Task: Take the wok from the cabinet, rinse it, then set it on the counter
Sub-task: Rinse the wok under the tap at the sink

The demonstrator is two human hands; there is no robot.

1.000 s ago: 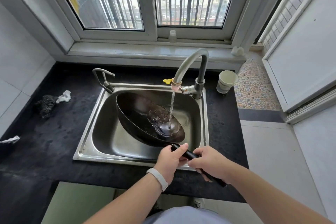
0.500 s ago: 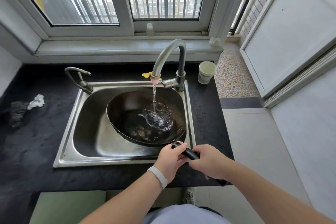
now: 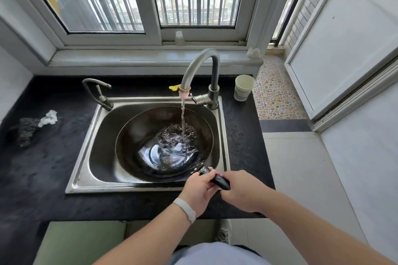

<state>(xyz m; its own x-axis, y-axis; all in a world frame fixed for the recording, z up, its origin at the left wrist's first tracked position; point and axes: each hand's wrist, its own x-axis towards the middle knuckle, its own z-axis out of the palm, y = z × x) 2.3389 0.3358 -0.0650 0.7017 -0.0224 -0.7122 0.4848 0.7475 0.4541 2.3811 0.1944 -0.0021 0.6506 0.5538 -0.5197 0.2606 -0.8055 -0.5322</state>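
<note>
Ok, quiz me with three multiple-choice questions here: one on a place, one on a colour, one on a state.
1. The cup stands on the counter, on which side of the tap? A left; B right; C in front.
2. The wristband is: A white; B red; C black.
3. The tap is: A off; B dripping onto the counter; C running into the wok.
Answers: B, the cup is right of the tap's base; A, the band shows white; C, the stream lands in the wok.
</note>
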